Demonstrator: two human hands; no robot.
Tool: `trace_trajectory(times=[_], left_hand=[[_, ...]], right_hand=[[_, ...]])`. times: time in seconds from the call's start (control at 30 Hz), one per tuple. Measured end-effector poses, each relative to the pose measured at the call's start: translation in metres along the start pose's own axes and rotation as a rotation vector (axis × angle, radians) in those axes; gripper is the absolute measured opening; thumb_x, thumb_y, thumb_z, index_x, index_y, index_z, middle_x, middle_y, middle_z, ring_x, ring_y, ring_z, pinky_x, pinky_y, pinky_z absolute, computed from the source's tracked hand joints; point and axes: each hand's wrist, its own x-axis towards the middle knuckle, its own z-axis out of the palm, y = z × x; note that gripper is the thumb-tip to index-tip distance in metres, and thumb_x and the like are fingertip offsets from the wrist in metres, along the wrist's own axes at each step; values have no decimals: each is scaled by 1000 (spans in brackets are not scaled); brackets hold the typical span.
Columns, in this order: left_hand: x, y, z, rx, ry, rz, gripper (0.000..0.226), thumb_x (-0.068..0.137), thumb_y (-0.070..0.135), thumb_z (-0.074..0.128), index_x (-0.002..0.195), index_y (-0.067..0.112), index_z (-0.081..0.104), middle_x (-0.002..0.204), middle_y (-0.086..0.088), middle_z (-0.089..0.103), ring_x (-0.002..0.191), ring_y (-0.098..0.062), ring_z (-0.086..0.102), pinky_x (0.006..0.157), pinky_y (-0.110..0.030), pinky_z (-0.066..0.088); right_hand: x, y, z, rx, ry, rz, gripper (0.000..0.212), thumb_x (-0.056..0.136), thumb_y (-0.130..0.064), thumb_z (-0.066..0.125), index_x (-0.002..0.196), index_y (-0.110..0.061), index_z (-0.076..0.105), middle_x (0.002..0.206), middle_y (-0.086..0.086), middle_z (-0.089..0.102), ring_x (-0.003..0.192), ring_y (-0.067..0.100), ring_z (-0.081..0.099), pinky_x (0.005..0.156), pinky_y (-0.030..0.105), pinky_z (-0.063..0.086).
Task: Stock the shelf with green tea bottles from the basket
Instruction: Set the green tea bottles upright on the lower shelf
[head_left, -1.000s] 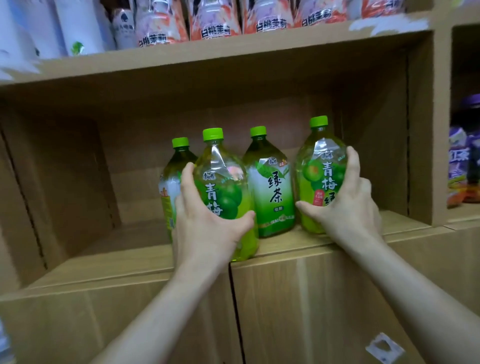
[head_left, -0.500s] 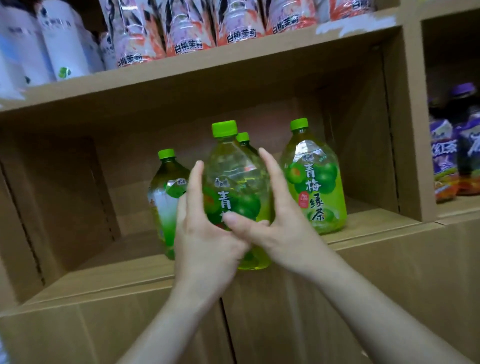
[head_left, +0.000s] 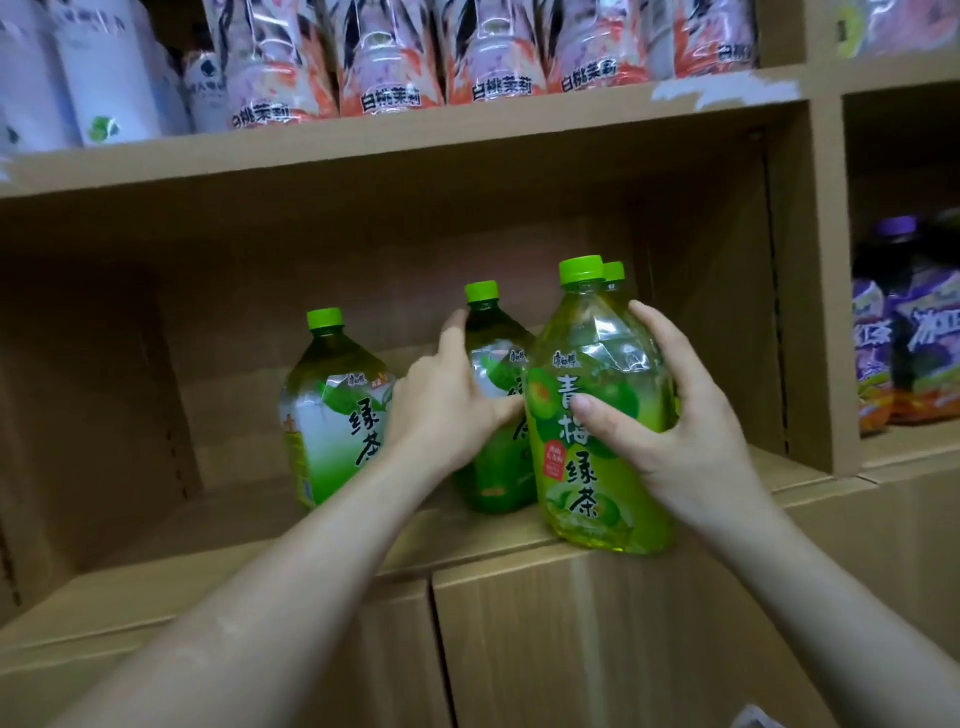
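Observation:
Several green-capped tea bottles stand on the middle shelf. A light green plum tea bottle stands at the shelf's front edge, and my right hand grips its right side. Behind it only the cap of another bottle shows. My left hand is wrapped around a dark green tea bottle just left of the plum one. Further left a third dark green tea bottle stands alone, untouched. The basket is out of view.
The upper shelf carries pink-labelled bottles and white packs. A vertical divider closes the compartment on the right; purple-labelled bottles stand beyond it. Closed cabinet doors lie below. The shelf's left part holds nothing.
The plum tea bottle has shifted right, in front of the rightmost bottle, now in my right hand alone. My left hand left it and took hold of the dark green bottle behind.

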Motion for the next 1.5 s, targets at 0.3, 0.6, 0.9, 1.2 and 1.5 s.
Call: trace_trajectory(times=[0.3,0.6,0.9,1.2,1.5], left_hand=[[-32,-55,-46,239,132,113,99,65,81,52,146,32,22,131,1,48,124,-24,33,92,-43,32],[-13,-130,-64,-427,-73,20,98,56,43,77,140,48,27,136,5,49,127,-15,47,109,-38,38],[1,-183,-69,-329,-86,59,109,59,18,88,138,50,21,125,9,54,115,-17,56,101,-39,46],[9,-242,-100,-55,-38,-65,103,63,14,79,139,48,18,138,-7,46,122,-28,49,101,-44,44],[26,-238,-72,356,-68,-139,118,62,49,81,144,50,-3,158,-13,6,142,-38,22,106,-46,37]], right_hand=[[-11,-34,47,-708,239,-274,82,78,-54,60,146,-17,32,145,21,34,130,34,27,100,57,32],[-14,-48,121,-273,-313,16,123,66,-62,73,143,-46,-22,161,0,-2,146,26,20,111,40,30],[2,-57,154,-447,-343,91,130,50,-71,76,141,-45,-14,126,11,35,95,31,55,73,35,42],[31,-45,211,-238,-579,145,112,71,-60,70,138,-52,-19,150,16,37,138,35,34,105,43,38],[44,-55,240,-385,-543,203,122,62,-64,76,140,-47,-17,134,15,38,111,39,55,90,45,49]])
